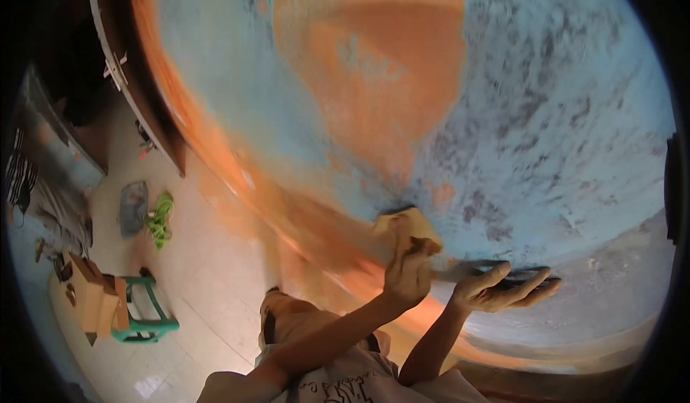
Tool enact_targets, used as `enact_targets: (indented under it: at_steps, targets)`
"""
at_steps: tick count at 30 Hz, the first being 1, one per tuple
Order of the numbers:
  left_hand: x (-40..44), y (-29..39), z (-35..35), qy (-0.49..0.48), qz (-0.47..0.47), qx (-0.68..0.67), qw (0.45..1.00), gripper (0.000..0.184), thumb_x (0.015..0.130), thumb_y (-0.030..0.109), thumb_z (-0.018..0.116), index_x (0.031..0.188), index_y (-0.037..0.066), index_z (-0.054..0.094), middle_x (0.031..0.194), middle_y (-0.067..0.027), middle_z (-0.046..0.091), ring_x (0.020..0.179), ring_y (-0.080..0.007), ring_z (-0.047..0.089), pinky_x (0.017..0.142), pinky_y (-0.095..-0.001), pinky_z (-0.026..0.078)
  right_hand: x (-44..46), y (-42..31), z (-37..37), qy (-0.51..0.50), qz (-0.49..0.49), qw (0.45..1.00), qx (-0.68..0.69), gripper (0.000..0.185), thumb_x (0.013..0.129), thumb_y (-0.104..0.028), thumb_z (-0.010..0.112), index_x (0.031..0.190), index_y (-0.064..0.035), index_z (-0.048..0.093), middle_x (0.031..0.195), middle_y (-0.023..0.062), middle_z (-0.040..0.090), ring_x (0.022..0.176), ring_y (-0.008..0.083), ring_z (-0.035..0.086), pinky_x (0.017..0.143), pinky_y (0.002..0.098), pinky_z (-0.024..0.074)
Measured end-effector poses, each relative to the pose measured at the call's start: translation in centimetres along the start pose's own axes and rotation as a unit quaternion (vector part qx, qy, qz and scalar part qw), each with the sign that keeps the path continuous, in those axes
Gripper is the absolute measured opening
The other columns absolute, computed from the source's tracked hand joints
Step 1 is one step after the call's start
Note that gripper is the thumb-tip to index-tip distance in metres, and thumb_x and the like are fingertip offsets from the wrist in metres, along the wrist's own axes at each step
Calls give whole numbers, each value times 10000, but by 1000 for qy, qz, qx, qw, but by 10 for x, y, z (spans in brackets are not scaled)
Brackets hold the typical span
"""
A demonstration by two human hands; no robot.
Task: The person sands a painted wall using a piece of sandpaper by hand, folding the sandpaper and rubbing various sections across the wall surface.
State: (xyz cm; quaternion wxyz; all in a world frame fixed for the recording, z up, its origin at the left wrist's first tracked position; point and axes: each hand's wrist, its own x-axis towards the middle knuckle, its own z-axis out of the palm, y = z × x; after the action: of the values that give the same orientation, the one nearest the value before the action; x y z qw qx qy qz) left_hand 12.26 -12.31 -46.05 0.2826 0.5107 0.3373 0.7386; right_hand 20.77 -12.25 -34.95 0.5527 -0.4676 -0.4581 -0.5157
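Note:
My left hand (408, 277) grips a folded tan sheet (410, 227) that looks like sandpaper and presses it against the painted wall (359, 115). Blue paint covers much of this wall, with a large orange patch in the middle and dark mottled marks on the right. To the right, my right hand (503, 288) has its fingers spread and holds nothing. Its fingers are at the lower wall, and a dark shadow lies beside them; whether they touch the surface I cannot tell.
At lower left, a cardboard box (90, 299) sits on a green plastic stool (154, 317). Near it on the tiled floor (208, 317) lie a bright green item (161, 220) and a grey bag-like item (134, 207). A doorway edge (126, 79) runs along the upper left.

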Motion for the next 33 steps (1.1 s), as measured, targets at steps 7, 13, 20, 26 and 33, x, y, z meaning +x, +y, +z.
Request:
enact_targets:
  at_steps: [7, 13, 20, 26, 33]
  targets:
    - [15, -21, 2, -51, 258, 179, 948, 306, 822, 305, 724, 1034, 99, 645, 1377, -318, 411, 1290, -484, 378, 1061, -622, 236, -3, 59, -38, -17, -4, 1000, 24, 452, 985, -245, 491, 1339, 36, 469, 1464, 243, 294, 1372, 350, 306, 1051, 465, 366]
    - [56, 10, 2, 141, 126, 91, 978, 650, 808, 193, 740, 1367, 40, 445, 1426, -347, 329, 1304, -450, 375, 1055, -545, 293, -5, 73, -38, 32, 71, 997, 17, 485, 994, -277, 437, 1372, 28, 432, 1483, 214, 282, 1391, 328, 267, 1096, 476, 300]
    - [21, 4, 13, 38, 203, 265, 942, 626, 885, 65, 540, 1466, 32, 310, 1485, -315, 257, 1359, -483, 296, 1092, -555, 250, -6, 64, -39, 21, 105, 994, 10, 508, 993, -309, 442, 1381, 18, 424, 1486, 212, 282, 1400, 315, 253, 1100, 476, 297]
    - [78, 31, -5, 143, -26, 129, 981, 525, 1005, 227, 342, 1446, -49, 268, 1516, -343, 83, 1368, -520, 195, 1105, -554, 222, -5, 73, -47, -12, 71, 994, -84, 490, 992, -299, 464, 1384, -7, 435, 1487, 201, 291, 1380, 305, 292, 1080, 467, 326]
    - [-11, -3, 24, -2, 117, 106, 987, 486, 899, 134, 551, 1311, -95, 432, 1404, -422, 234, 1315, -639, 153, 1103, -594, 210, -2, 62, -42, 8, 148, 988, -36, 486, 985, -282, 482, 1366, 18, 455, 1496, 218, 272, 1386, 307, 285, 1080, 450, 330]
